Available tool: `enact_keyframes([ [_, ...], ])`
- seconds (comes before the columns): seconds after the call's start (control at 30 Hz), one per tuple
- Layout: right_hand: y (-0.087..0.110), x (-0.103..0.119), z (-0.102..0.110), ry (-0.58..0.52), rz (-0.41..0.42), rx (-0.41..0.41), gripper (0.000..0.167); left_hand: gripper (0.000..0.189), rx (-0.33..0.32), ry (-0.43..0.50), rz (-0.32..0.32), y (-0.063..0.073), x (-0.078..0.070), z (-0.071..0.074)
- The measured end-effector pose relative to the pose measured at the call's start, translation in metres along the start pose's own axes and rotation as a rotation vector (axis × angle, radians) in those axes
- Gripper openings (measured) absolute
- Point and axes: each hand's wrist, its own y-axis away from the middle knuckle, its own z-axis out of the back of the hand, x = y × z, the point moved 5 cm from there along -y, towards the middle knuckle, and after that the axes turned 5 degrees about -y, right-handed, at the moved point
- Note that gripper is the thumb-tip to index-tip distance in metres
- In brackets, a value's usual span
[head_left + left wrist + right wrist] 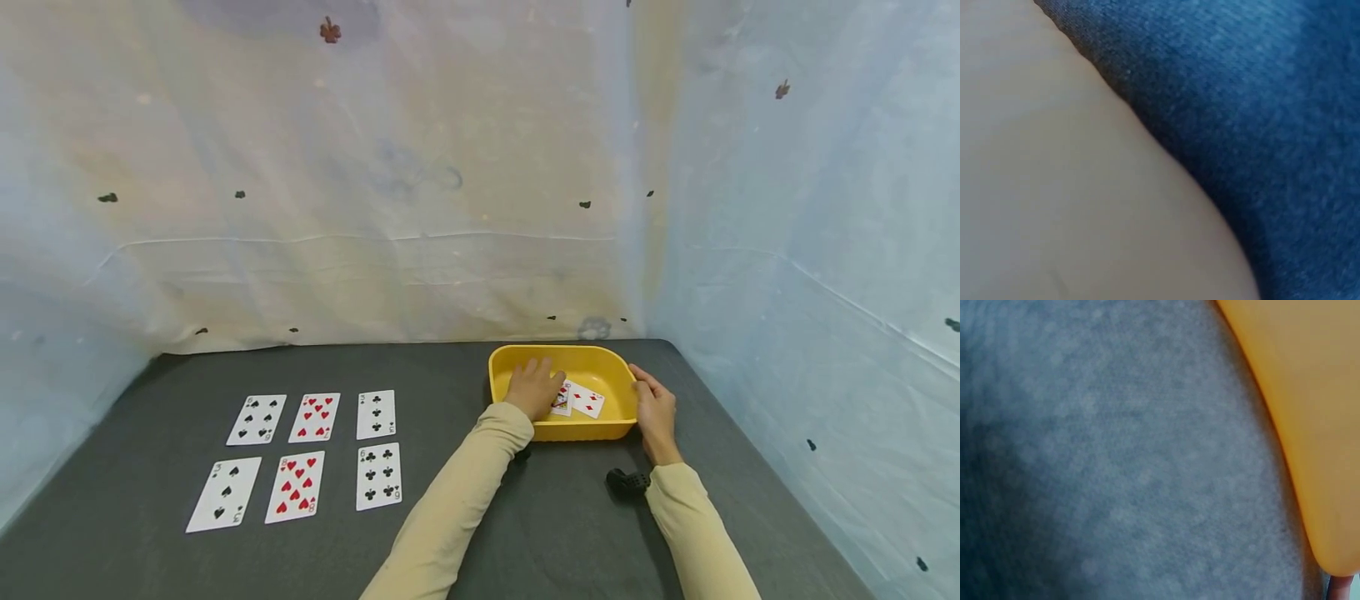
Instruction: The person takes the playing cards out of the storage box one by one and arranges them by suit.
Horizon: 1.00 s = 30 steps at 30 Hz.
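Note:
A yellow plastic tray [581, 431] stands at the back right of the table. My left hand [534, 389] reaches over its front rim, fingers spread inside the tray beside the playing cards. Two of these show: a diamond card [587, 400] and a face card [561, 402] partly under it and next to my thumb. At the tray's right end, my right hand [656, 414] grips the rim with the fingers on the outer side. In the right wrist view the tray's smooth wall [1310, 425] fills the right edge. The left wrist view mostly shows skin close up; what lies under the left fingers is hidden.
On the dark cloth-covered table [450, 375], face-up cards lie at the left in two rows of three: spades [222, 493], hearts [295, 487] and clubs [378, 476] in front, the same suits behind. A pale sheet [480, 167] hangs behind and at both sides.

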Motion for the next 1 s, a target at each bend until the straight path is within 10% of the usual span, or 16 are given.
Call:
enact_keyframes([
  [0.37,-0.001,0.001,0.000,0.022,-0.001,-0.019,0.038,0.045,-0.183,-0.028,-0.007,0.007,0.003,0.007],
  [1.0,0.001,0.002,0.001,0.033,-0.010,0.007,0.039,0.035,-0.232,-0.052,-0.035,0.011,0.008,0.021],
])
